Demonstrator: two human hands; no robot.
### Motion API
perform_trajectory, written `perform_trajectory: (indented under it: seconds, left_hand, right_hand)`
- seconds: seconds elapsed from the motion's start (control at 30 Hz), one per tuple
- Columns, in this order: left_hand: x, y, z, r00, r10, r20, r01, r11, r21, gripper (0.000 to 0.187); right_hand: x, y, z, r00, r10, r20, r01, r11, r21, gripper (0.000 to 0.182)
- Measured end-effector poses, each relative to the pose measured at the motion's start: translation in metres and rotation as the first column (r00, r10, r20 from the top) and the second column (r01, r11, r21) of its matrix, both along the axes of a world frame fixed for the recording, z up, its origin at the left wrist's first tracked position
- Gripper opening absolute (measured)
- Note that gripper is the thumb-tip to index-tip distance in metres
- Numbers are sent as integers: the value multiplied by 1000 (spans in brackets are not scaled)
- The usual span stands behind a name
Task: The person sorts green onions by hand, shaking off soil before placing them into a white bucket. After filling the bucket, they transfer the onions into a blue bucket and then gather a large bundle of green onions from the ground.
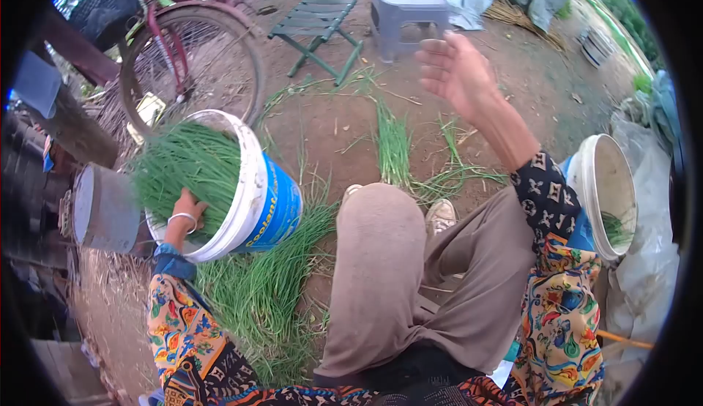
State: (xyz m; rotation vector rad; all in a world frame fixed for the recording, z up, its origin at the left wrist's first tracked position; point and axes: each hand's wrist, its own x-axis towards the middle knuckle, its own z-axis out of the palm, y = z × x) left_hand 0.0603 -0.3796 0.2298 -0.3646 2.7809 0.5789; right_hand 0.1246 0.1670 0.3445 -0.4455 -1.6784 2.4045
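Observation:
My left hand (pixel 188 206), with a white bangle at the wrist, is in a white-and-blue bucket (pixel 274 205) at the left. Its fingers are curled into the long thin green chives (pixel 194 158) heaped there, and the fingertips are partly hidden by the leaves. The bucket leans toward me. My right hand (pixel 460 73) is raised in front of me to the right, fingers stretched out, holding nothing. On the ground between my left knee and the bucket lies a large pile of chives (pixel 267 296). A smaller bunch (pixel 393 142) lies ahead of my feet, with loose stalks (pixel 454 175) beside it.
A second white bucket (pixel 586 179) with a few greens inside stands at my right, by plastic sheeting (pixel 644 259). Ahead are a green folding stool (pixel 315 21) and a grey plastic stool (pixel 410 0). A bicycle wheel (pixel 253 62) and a metal container (pixel 106 208) are at the left.

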Motion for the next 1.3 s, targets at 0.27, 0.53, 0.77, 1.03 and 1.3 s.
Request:
perform_trajectory:
  seconds: [0.27,0.53,0.77,1.03,1.3]
  left_hand:
    - [-16,-39,-22,992,-105,72,97,990,105,44]
    - [1,-6,69,738,-351,-577,124,910,-395,33]
    - [-1,193,146,598,-351,-721,439,896,-73,25]
    - [-10,408,89,626,-733,-268,773,629,87,27]
    - [-37,421,-73,728,-652,212,587,752,300,28]
  right_hand:
    - [42,64,12,936,-154,-317,324,729,602,41]
    - [272,229,-77,757,-647,-95,27,-114,993,44]
    - [313,220,-91,718,-694,43,-165,-109,980,40]
    - [301,196,-98,783,-546,-297,63,-405,912,26]
    - [182,126,-246,817,-264,512,-143,769,624,40]
